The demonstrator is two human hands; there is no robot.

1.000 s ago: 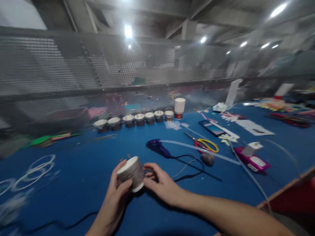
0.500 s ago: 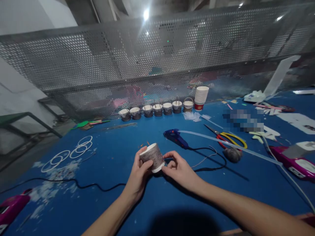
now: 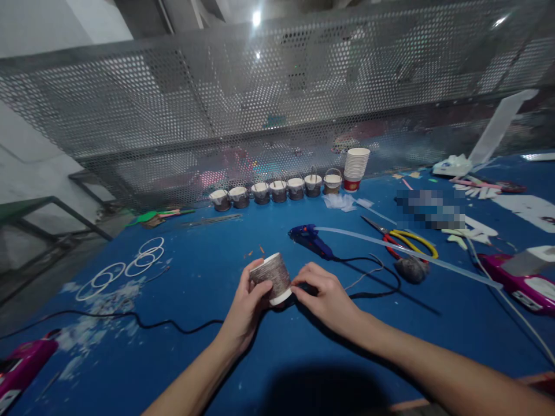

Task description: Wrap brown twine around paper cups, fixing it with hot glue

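Left hand (image 3: 246, 305) grips round white paper cup (image 3: 281, 297), lower centre; grey-brown cord (image 3: 278, 273) covers most, end band bare; right hand (image 3: 327, 292) pinched alongside, hold unclear.

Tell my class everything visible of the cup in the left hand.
The cup is round-sided, wrapped in grey-brown, threadlike material, with papery white showing at both ends; which is the mouth is unclear. It tilts over the table in the grip of the left hand, whose thumb lies on its near side. The right hand has its fingertips at the lower right edge, touching or nearly so.
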